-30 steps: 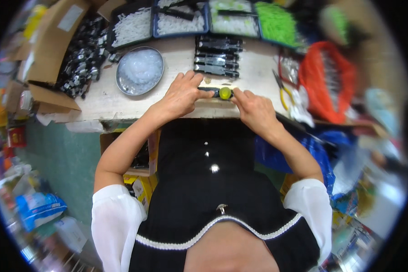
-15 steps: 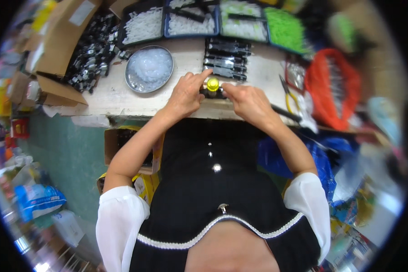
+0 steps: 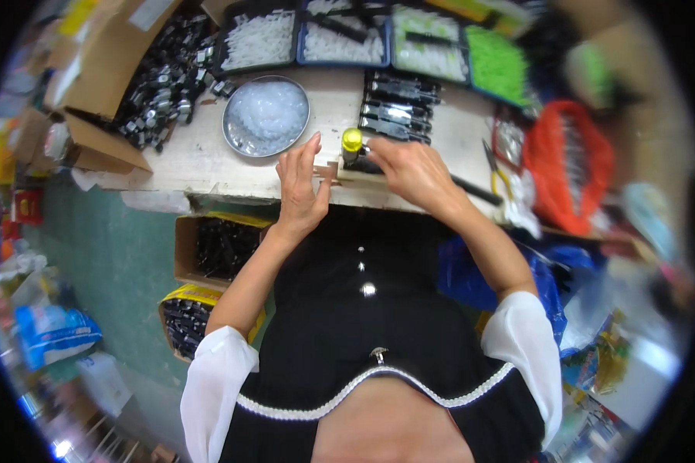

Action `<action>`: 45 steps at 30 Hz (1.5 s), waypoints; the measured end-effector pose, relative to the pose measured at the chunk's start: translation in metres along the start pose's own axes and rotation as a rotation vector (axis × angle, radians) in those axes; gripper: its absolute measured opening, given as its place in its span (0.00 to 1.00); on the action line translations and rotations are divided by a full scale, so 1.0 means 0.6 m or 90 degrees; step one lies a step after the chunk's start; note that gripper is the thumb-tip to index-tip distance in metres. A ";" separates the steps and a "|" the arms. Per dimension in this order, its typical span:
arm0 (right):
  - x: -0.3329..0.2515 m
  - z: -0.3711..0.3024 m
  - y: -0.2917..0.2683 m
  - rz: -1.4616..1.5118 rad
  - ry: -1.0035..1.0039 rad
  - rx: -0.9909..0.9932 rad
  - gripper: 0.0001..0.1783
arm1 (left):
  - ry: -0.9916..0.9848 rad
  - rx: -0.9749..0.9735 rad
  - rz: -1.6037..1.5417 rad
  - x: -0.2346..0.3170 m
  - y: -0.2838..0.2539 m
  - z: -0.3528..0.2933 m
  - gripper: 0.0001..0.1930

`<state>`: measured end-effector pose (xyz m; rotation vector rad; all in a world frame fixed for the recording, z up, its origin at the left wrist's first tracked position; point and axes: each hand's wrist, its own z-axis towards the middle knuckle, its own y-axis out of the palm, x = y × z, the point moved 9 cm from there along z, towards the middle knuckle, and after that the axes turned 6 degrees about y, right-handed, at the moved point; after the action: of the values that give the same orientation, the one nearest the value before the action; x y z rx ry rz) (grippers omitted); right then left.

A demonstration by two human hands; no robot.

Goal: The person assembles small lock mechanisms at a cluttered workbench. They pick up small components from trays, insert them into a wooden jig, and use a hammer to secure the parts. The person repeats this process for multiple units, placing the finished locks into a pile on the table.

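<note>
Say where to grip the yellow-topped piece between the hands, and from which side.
Probably by its round yellow top, from above or the left. The yellow-topped piece appears to stand upright with its top uncovered, and a gap parts it from the open left hand; the right hand crowds its right side. Whether it is fixed below can't be told.

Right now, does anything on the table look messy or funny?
A little. Small black and silver parts lie in a loose heap by the open cardboard box, as if spilled out. Dark strips also lie on top of the white pieces in a blue-rimmed tray, which looks mixed up.
</note>
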<state>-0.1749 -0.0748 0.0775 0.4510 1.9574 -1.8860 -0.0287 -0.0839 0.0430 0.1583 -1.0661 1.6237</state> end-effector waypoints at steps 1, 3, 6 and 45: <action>-0.017 -0.019 -0.024 0.059 -0.047 0.080 0.10 | -0.004 0.007 -0.010 -0.001 -0.003 0.001 0.36; -0.023 -0.058 -0.035 0.045 -0.077 0.160 0.11 | -0.034 -0.023 -0.056 -0.005 0.003 0.013 0.35; 0.028 -0.058 0.025 -0.115 0.042 -0.046 0.16 | -0.044 -0.094 -0.090 0.002 0.030 0.023 0.34; 0.223 0.204 -0.152 -0.254 -0.148 0.421 0.14 | -0.276 0.276 0.317 -0.302 -0.255 0.032 0.08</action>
<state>-0.3294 -0.2055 0.0899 -0.0059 1.3056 -2.6961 0.1561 -0.2330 0.0289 0.5919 -1.1141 2.3342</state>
